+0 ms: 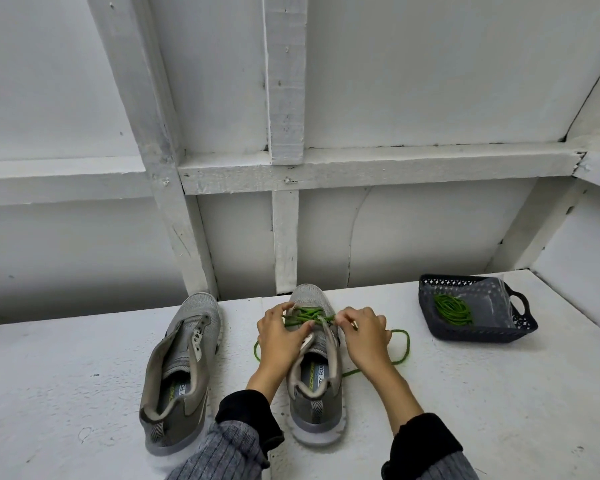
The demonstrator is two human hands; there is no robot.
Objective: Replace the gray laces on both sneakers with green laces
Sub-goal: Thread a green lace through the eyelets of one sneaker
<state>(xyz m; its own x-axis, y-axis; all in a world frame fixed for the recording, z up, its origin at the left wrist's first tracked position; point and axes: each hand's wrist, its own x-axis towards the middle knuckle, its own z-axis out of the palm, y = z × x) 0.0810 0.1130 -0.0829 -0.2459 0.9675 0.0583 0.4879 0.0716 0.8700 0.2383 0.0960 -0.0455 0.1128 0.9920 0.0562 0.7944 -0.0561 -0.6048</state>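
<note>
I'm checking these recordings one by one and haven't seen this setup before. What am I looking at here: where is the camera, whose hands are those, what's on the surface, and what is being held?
There is no machine here. A person wears one wide-angle camera on the head, so the single picture looks forward and down at their own two hands.

On the white surface stand two gray sneakers. The left sneaker has no lace in it. The right sneaker is partly threaded with a green lace, whose loose ends trail on the surface at both sides.

The left hand and the right hand are both at the eyelets, fingers curled around that lace. Exactly which strand each one pinches is too small to tell.

To the right sits a dark basket holding a second green lace, coiled. No gray laces are in view.
</note>
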